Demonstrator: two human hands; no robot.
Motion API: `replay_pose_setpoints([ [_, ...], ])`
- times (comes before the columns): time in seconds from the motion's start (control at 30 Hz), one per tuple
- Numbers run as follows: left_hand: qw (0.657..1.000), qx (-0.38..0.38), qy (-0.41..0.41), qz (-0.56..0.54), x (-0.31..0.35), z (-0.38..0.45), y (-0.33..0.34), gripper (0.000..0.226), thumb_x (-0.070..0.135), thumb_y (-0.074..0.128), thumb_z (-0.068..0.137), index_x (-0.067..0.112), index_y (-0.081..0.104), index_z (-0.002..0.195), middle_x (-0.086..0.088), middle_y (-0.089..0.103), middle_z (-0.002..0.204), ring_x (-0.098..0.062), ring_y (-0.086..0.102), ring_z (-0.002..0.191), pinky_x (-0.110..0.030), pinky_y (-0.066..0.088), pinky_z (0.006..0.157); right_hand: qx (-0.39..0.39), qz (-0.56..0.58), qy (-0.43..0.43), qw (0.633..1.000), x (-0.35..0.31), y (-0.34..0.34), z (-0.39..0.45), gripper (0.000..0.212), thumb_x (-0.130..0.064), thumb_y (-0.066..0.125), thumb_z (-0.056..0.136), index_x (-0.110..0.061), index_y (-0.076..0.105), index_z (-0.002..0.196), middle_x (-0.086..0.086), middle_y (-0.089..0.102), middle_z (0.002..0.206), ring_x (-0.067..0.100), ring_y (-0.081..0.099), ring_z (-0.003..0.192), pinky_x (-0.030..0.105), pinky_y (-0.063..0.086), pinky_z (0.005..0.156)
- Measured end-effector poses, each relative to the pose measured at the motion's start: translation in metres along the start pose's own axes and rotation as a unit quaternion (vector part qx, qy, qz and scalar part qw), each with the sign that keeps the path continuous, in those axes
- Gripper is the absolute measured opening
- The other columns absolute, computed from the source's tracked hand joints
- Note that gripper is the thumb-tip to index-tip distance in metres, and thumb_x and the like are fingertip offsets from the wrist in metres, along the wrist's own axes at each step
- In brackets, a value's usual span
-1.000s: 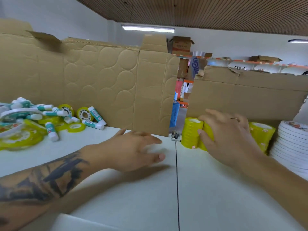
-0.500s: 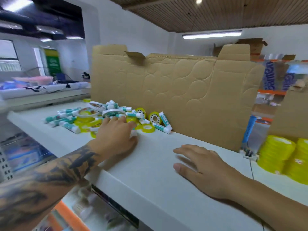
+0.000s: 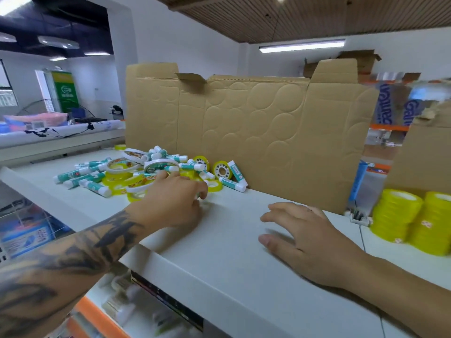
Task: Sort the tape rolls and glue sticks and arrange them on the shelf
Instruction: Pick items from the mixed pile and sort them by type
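A mixed pile (image 3: 146,172) of teal-and-white glue sticks, yellow tape rolls and white tape rolls lies on the white shelf top (image 3: 239,259), against a cardboard wall. My left hand (image 3: 175,201) is at the pile's near right edge, fingers curled down over the items; what they hold is hidden. A glue stick (image 3: 233,185) and a small yellow roll (image 3: 221,170) lie just right of it. My right hand (image 3: 302,237) rests flat on the bare shelf, fingers spread. Two stacks of yellow tape (image 3: 396,215) stand at far right.
A tall folded cardboard sheet (image 3: 268,132) backs the shelf, with a second one (image 3: 424,154) at the right. A metal clip (image 3: 358,215) sits at the gap between them. Lower shelves with goods (image 3: 146,308) lie beneath the front edge.
The view swung left from the yellow stacks to the pile. My left hand reached into the pile's edge. My right hand left the stacks and came to rest on the shelf.
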State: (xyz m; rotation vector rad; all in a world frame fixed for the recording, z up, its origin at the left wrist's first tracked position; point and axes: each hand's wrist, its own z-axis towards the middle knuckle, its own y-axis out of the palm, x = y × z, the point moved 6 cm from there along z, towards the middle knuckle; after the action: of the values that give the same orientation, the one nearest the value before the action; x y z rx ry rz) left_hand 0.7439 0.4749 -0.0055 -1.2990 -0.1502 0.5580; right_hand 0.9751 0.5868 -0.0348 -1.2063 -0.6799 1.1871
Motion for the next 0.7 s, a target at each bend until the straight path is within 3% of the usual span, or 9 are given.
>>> replay_pose_setpoints([
  [0.13, 0.977, -0.012, 0.053, -0.208, 0.029, -0.008, -0.029, 0.034, 0.022, 0.056, 0.093, 0.041, 0.05, 0.12, 0.008, 0.07, 0.098, -0.016, 0.063, 0.08, -0.033, 0.053, 0.069, 0.051, -0.053, -0.022, 0.997, -0.009, -0.029, -0.012, 0.044, -0.068, 0.034, 0.094, -0.044, 0.055, 0.123, -0.022, 0.05, 0.141, 0.01, 0.049, 0.128, 0.028, 0.033, 0.105],
  [0.2, 0.951, -0.015, 0.092, -0.294, 0.048, -0.005, -0.043, 0.029, 0.023, 0.062, 0.092, 0.041, 0.052, 0.112, 0.015, 0.07, 0.092, -0.007, 0.063, 0.071, -0.026, 0.051, 0.056, 0.102, -0.048, -0.033, 0.993, -0.014, -0.05, -0.022, 0.035, -0.061, 0.044, 0.095, -0.04, 0.059, 0.118, -0.021, 0.056, 0.131, 0.007, 0.055, 0.12, 0.031, 0.043, 0.098],
  [0.27, 0.917, -0.012, 0.137, -0.374, 0.072, 0.0, -0.057, 0.02, 0.024, 0.07, 0.089, 0.037, 0.06, 0.101, 0.019, 0.071, 0.089, -0.005, 0.063, 0.068, -0.022, 0.046, 0.05, 0.165, -0.025, -0.022, 0.986, -0.014, -0.072, -0.038, 0.028, -0.055, 0.053, 0.094, -0.036, 0.063, 0.113, -0.021, 0.06, 0.121, 0.001, 0.057, 0.112, 0.024, 0.045, 0.093],
  [0.37, 0.846, -0.028, 0.198, -0.494, 0.119, 0.004, -0.078, 0.011, 0.021, 0.078, 0.087, 0.028, 0.07, 0.091, 0.009, 0.075, 0.083, -0.024, 0.064, 0.067, -0.034, 0.047, 0.056, 0.235, -0.001, 0.029, 0.972, -0.007, -0.096, -0.072, 0.023, -0.05, 0.065, 0.089, -0.035, 0.064, 0.106, -0.022, 0.062, 0.108, -0.003, 0.057, 0.102, 0.012, 0.04, 0.086],
  [0.5, 0.76, -0.049, 0.258, -0.594, 0.19, -0.006, -0.114, 0.021, 0.027, 0.085, 0.08, 0.023, 0.073, 0.096, 0.008, 0.073, 0.072, -0.014, 0.061, 0.063, -0.033, 0.048, 0.066, 0.288, -0.016, 0.104, 0.952, 0.008, -0.123, -0.128, 0.019, -0.045, 0.073, 0.083, -0.034, 0.062, 0.095, -0.02, 0.059, 0.089, 0.004, 0.058, 0.09, 0.013, 0.04, 0.076],
  [0.6, 0.709, -0.057, 0.288, -0.642, 0.247, -0.024, -0.146, 0.027, 0.035, 0.086, 0.073, 0.024, 0.074, 0.096, -0.002, 0.078, 0.086, -0.032, 0.072, 0.082, -0.053, 0.057, 0.086, 0.333, -0.013, 0.145, 0.932, 0.021, -0.15, -0.181, 0.023, -0.04, 0.079, 0.08, -0.034, 0.062, 0.095, -0.021, 0.061, 0.087, 0.006, 0.059, 0.087, 0.009, 0.038, 0.072],
  [0.7, 0.669, -0.06, 0.298, -0.678, 0.31, -0.045, -0.173, 0.034, 0.032, 0.09, 0.069, 0.021, 0.075, 0.097, -0.009, 0.078, 0.089, -0.037, 0.072, 0.082, -0.054, 0.058, 0.084, 0.382, 0.059, 0.172, 0.906, 0.04, -0.172, -0.24, 0.038, -0.035, 0.083, 0.078, -0.038, 0.057, 0.106, -0.016, 0.067, 0.09, 0.014, 0.061, 0.082, 0.014, 0.04, 0.067],
])
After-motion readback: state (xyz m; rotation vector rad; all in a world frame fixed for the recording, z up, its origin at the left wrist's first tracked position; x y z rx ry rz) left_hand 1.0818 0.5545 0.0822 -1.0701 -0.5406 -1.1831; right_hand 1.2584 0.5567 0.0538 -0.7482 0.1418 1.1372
